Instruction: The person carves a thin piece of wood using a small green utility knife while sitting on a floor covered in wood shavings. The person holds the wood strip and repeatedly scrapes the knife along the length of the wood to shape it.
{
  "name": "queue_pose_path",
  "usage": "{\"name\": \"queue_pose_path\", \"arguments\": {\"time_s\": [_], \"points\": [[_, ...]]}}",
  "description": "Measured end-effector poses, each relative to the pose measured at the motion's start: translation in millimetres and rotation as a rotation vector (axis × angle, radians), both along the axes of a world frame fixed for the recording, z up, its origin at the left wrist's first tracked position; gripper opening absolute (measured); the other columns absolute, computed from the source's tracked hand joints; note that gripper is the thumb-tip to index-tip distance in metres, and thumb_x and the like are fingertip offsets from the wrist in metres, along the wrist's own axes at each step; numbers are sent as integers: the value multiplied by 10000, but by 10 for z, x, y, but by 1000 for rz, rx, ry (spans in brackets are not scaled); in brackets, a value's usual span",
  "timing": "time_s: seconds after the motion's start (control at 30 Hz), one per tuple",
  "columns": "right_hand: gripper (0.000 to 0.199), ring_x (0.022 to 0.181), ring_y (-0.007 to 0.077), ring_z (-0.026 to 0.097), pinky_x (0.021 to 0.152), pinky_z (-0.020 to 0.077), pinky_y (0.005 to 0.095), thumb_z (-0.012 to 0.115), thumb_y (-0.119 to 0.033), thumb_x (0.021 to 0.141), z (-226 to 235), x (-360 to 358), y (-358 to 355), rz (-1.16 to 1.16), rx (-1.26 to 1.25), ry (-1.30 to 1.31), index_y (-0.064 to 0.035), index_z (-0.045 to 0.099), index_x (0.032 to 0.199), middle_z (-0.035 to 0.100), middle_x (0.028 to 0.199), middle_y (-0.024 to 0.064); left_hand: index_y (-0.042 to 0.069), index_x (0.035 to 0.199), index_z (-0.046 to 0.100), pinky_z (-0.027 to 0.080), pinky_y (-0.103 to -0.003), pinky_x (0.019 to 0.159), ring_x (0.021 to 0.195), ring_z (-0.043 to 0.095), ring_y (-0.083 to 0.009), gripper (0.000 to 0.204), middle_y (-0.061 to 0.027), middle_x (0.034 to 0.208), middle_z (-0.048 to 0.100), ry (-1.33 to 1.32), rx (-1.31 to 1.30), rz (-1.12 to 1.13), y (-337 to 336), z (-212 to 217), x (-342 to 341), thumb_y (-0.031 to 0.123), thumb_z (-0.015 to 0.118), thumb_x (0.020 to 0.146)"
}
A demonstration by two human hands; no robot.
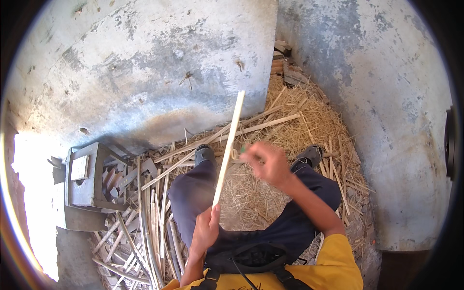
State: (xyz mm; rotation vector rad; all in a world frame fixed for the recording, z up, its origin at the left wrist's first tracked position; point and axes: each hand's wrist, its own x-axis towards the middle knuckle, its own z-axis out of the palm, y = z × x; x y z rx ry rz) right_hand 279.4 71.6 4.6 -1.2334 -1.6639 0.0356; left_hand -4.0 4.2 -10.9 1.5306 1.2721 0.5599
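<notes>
A long pale strip [229, 145], bamboo or wood, stands slantwise in front of me, its far end pointing up toward the wall. My left hand [207, 226] is wrapped around its lower end, close to my lap. To the right of the strip's middle is my right hand [268, 163], slightly blurred, with its fingers curled. A small green bit [243, 149] shows at those fingertips; the rest of what they hold is hidden. A thin pale curl [235, 153] appears between the strip and my right hand.
Shavings and straw [319, 116] cover the floor between and beyond my feet. Several cut sticks [151, 232] lie piled at my left. Beyond them stands a grey box [89, 181] with an open side. Stained walls [386, 96] rise ahead and at right.
</notes>
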Motion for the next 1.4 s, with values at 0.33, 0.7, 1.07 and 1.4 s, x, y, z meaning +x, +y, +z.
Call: {"name": "queue_pose_path", "arguments": {"time_s": [0.33, 0.7, 1.07, 1.4], "points": [[337, 582, 139, 585, 545, 475, 319, 688, -379, 1052, 152, 1044, 508, -397, -117, 133, -62, 695, 937, 640, 696, 23, -55, 973, 634, 463, -472, 648, 655, 551, -389, 422, -258, 704, 558, 87, -72, -145, -299, -27, -282, 326, 537, 1125], [320, 753, 173, 713, 656, 530, 340, 693, -345, 1058, 16, 852, 274, -220, -198, 194, -45, 625, 1143, 751, 912, 109, -40, 937, 653, 483, -526, 635, 767, 641, -532, 404, -290, 743, 647, 227, 195, 37, -4, 268, -138, 348, 701, 1039], [331, 691, 171, 745, 555, 531, 288, 891, -235, 900, 29, 34, -158, 214, -87, 68, -25, 663, 1016, 769, 900, 116, -50, 915, 606, 442, -480, 585, 644, 599, -496, 413, -266, 687, 602, 178, 486, 19, 233, 323, 196, 327, 740, 1016], [349, 601, 145, 694, 508, 489, 276, 908, -252, 881, 17, -79, -215, 237, -123, 39, -36, 662, 1002, 756, 847, 86, -51, 944, 628, 455, -476, 573, 618, 624, -461, 355, -243, 678, 626, 127, 347, 30, 301, 394, 214, 279, 736, 1024]]}}
